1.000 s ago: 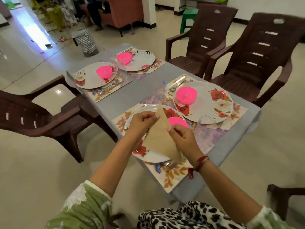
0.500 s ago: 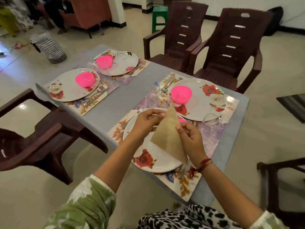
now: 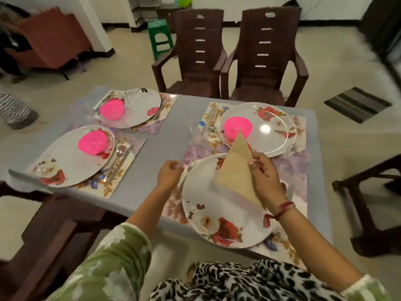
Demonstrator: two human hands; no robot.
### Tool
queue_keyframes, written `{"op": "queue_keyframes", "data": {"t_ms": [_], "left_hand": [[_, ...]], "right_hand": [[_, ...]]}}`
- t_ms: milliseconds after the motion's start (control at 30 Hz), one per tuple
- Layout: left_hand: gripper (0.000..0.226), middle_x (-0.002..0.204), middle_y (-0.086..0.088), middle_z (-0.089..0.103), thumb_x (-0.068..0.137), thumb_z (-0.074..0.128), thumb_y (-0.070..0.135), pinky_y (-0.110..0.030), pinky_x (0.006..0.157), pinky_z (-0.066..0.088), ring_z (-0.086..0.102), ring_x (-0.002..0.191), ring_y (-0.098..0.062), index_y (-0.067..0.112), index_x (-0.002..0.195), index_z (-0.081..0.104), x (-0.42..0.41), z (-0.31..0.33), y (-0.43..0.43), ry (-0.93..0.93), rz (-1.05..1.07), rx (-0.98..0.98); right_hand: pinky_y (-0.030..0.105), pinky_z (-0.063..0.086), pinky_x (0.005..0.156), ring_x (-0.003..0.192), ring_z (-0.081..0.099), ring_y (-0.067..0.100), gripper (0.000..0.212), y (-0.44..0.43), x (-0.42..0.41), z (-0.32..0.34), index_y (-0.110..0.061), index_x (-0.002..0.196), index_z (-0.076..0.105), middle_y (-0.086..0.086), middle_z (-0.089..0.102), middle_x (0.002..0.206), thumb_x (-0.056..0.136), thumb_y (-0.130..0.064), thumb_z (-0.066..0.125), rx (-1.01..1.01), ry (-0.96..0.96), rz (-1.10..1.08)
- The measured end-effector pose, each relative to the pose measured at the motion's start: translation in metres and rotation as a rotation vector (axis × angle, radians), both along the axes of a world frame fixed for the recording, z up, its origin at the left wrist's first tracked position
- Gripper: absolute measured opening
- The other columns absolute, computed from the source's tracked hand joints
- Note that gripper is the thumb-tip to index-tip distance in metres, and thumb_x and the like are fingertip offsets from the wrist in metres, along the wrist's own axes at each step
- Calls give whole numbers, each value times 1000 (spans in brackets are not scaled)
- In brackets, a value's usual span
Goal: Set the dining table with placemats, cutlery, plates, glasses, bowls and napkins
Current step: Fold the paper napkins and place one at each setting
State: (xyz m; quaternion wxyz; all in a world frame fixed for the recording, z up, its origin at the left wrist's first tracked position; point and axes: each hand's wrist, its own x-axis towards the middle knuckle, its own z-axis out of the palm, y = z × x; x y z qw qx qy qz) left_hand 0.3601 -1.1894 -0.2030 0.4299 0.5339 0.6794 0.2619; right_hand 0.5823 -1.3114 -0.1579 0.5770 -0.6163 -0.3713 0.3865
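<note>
Left sleeve (image 3: 112,263), right sleeve (image 3: 366,287): green fabric, white floral print, elbow length. Red thread bracelet (image 3: 286,207) on right wrist, loose tail. Leopard-print garment (image 3: 249,281), black on white, at lap.

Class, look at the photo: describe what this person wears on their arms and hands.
The left sleeve and right sleeve are green with a white blotchy print, leaving the forearms bare. A red thread band, one end loose, circles the right wrist. The left hand and right hand are ungloved.
</note>
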Motion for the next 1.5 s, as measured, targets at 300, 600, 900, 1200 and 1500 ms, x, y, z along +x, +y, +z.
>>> {"op": "queue_keyframes", "data": {"t_ms": [300,600,900,1200,1500], "left_hand": [[45,134,-11,52,91,55,17,-36,99,44,52,119,-27,12,135,45,-23,-37,55,88,-233,-63],[50,119,-6,60,91,51,12,-40,91,50,59,104,-27,15,139,37,-14,-54,69,91,-290,-19],[48,121,-11,59,89,59,23,-43,94,48,57,110,-32,13,135,46,-4,-67,83,195,-301,-8],[46,127,-16,39,87,59,36,-45,95,45,48,113,-37,21,131,52,18,-58,101,433,-415,-9],[21,97,-3,61,95,49,25,-37,77,45,56,86,-26,11,105,61,11,-58,98,300,-327,4]], "right_hand": [[10,46,65,68,59,-9,23,16,-57,-13,-15,98,58,-5,62,91,99,-2,40,-67,59,-261],[6,44,59,64,58,-8,18,21,-75,-13,-2,105,54,-1,59,87,100,-1,37,-60,106,-359],[5,45,66,83,54,1,16,-14,-41,-5,-9,103,56,-5,58,96,100,-7,40,-26,-5,-624],[14,50,62,79,55,10,25,-63,6,-19,-29,87,58,3,59,96,99,-12,44,-119,8,-783],[22,48,66,81,55,11,24,-53,-6,-25,-26,90,60,2,60,97,100,-13,43,-143,33,-680]]}}
